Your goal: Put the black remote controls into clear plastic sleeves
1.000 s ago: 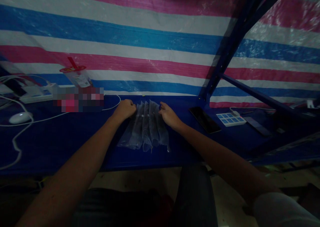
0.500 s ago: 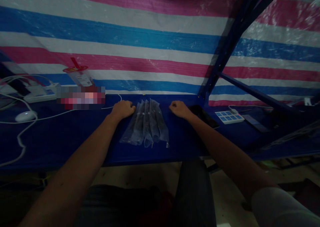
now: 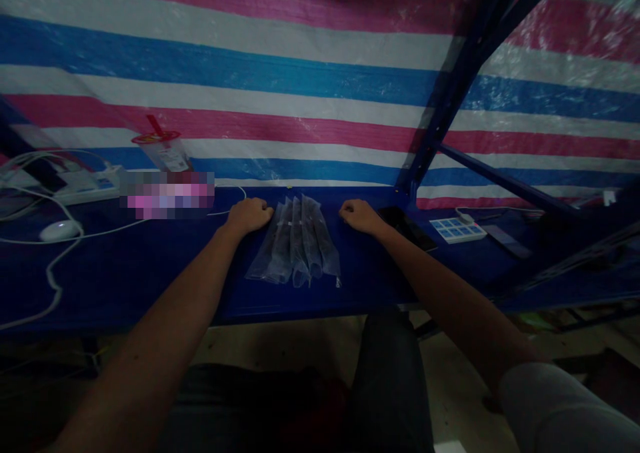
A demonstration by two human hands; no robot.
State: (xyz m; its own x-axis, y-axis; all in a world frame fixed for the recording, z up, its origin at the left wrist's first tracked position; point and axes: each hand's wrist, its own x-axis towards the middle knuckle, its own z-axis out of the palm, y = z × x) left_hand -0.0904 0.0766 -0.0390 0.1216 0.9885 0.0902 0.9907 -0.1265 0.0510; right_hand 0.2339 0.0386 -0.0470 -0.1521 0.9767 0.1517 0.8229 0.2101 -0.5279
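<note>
Several clear plastic bags (image 3: 300, 243) lie fanned side by side on the blue table (image 3: 150, 280), their narrower ends pointing to the wall. My left hand (image 3: 249, 214) rests in a loose fist just left of the bags' far end, close to their edge. On the other side, a small gap away from them, my right hand (image 3: 359, 216) is also curled into a fist on the tabletop. Nothing shows in either hand. Right of my right wrist lies a dark, flat phone-like device (image 3: 407, 228).
A cup with a red straw (image 3: 167, 152) stands back left behind a blurred-out patch. White cables, a white computer mouse (image 3: 61, 231) and a power strip (image 3: 87, 191) lie at left. Right are a white socket block (image 3: 457, 228), another flat device (image 3: 507, 241) and a blue metal post (image 3: 440, 130).
The view has shifted very slightly. Both hands stay in fists at the same places beside the bags, and the bags lie as before.
</note>
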